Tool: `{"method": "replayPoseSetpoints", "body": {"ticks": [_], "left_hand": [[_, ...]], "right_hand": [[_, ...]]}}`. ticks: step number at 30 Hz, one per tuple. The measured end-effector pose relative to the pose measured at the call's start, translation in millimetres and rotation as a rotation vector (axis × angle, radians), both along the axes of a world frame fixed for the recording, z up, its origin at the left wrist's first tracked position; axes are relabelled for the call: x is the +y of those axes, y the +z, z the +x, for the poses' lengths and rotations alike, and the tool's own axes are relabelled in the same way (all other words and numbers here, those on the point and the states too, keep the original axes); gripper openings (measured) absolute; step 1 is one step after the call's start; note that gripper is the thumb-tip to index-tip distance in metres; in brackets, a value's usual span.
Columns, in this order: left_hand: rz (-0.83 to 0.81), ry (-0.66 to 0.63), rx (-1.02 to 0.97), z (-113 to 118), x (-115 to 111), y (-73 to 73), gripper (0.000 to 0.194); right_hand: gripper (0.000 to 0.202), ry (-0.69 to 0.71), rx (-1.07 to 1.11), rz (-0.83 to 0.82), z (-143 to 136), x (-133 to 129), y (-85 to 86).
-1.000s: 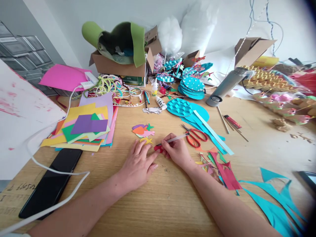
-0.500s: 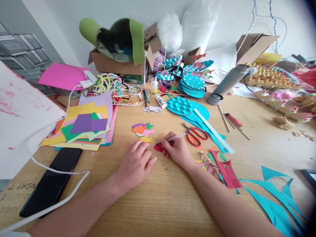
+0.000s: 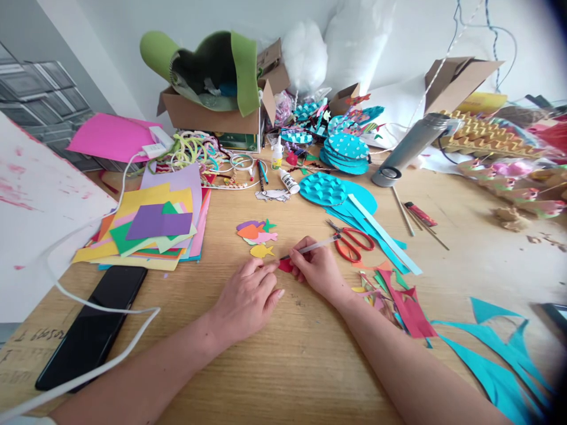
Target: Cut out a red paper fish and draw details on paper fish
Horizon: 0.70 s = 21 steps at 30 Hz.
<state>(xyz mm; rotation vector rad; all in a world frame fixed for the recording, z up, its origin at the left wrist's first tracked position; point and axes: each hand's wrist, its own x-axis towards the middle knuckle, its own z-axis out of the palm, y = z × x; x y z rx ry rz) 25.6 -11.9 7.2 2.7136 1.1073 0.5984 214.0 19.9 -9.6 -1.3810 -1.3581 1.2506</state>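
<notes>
A pen [image 3: 316, 244] with a clear barrel is held in my right hand [image 3: 315, 267], its tip over a small red paper piece [image 3: 286, 265] on the table. Part of that red piece is hidden by my right fingers. From the left, my left hand [image 3: 251, 290] reaches it with the index fingertip at its edge, the other fingers loosely bent and apart. Just above lie a yellow paper fish [image 3: 261, 251] and a small pile of orange, pink, purple and green cut-outs [image 3: 252, 231]. Red-handled scissors [image 3: 349, 242] rest right of the pen.
Coloured paper sheets [image 3: 159, 223] and a black phone [image 3: 93, 324] lie at left, a white cable crossing the phone. Paper scraps [image 3: 410, 310] and blue strips [image 3: 376, 230] are at right. Behind stand glue bottles [image 3: 277, 154], a box [image 3: 217, 121] and a grey flask [image 3: 410, 150].
My left hand has shifted slightly right and its index finger now extends to the red piece, uncovering more of the yellow fish. My right hand has barely moved.
</notes>
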Motion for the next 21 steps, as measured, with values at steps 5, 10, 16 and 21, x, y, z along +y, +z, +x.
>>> {"method": "replayPoseSetpoints", "body": {"ticks": [5, 10, 16, 21], "left_hand": [[-0.015, 0.053, -0.008, 0.0, -0.6, 3.1, 0.010], [0.007, 0.087, -0.042, 0.0, 0.9, 4.6, 0.012], [-0.027, 0.010, -0.007, 1.5, -0.8, 1.6, 0.009], [-0.040, 0.018, 0.022, 2.5, -0.8, 1.3, 0.008]], "right_hand": [[0.032, 0.003, -0.013, 0.005, 0.8, 0.5, -0.3], [0.027, 0.002, -0.012, 0.001, 1.2, 1.1, -1.4], [0.028, 0.006, -0.016, 0.001, 0.3, 0.7, -0.5], [0.028, -0.011, 0.013, 0.010, 0.4, 0.9, 1.3]]}}
